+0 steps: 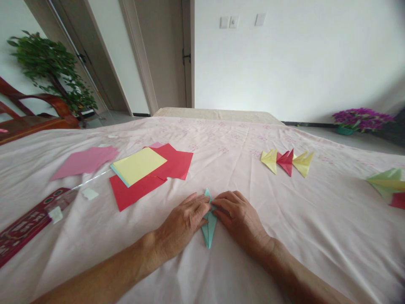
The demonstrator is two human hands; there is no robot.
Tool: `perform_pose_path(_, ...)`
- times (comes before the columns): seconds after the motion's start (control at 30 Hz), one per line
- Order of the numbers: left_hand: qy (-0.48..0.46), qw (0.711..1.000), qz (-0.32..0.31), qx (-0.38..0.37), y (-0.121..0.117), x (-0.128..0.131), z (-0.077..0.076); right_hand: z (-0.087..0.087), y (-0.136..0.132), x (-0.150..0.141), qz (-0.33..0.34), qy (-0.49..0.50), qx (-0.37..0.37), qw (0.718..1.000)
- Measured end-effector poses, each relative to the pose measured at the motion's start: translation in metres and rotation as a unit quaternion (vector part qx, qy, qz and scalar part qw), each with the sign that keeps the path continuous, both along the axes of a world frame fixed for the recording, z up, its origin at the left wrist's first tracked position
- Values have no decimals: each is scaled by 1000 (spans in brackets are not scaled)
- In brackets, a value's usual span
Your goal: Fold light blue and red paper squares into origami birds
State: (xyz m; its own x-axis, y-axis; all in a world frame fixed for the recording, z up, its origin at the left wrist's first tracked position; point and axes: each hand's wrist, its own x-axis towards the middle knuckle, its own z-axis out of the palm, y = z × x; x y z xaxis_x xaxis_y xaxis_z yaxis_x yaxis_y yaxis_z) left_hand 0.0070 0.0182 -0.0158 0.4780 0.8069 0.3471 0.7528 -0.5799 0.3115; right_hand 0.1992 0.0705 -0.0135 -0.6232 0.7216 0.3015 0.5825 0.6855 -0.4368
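Note:
A folded teal paper piece (208, 230), long and pointed at both ends, lies on the pink bedsheet (240, 169) in front of me. My left hand (183, 223) presses its left side with the fingers lying flat and close together. My right hand (236, 215) presses its right side the same way. The fingertips of both hands meet over the upper part of the paper, so only its top tip and lower point show.
A stack of paper sheets lies at the left: yellow (139, 164) on red (152, 177), with pink ones (85, 160) further left. Folded yellow and red paper shapes (287, 161) sit at the right, a green one (387, 181) at the far right. A dark red patterned tray (28, 223) lies at the left edge.

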Motion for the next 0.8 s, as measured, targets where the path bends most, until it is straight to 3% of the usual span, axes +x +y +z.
perform_pose_path(0.43, 35, 999, -26, 3, -3, 4, 8, -2, 4, 0, 7, 25, -4, 1000)
perform_pose_path(0.8, 48, 998, -32, 0, -3, 4, 4, 3, 16, -6, 7, -70, 13, 997)
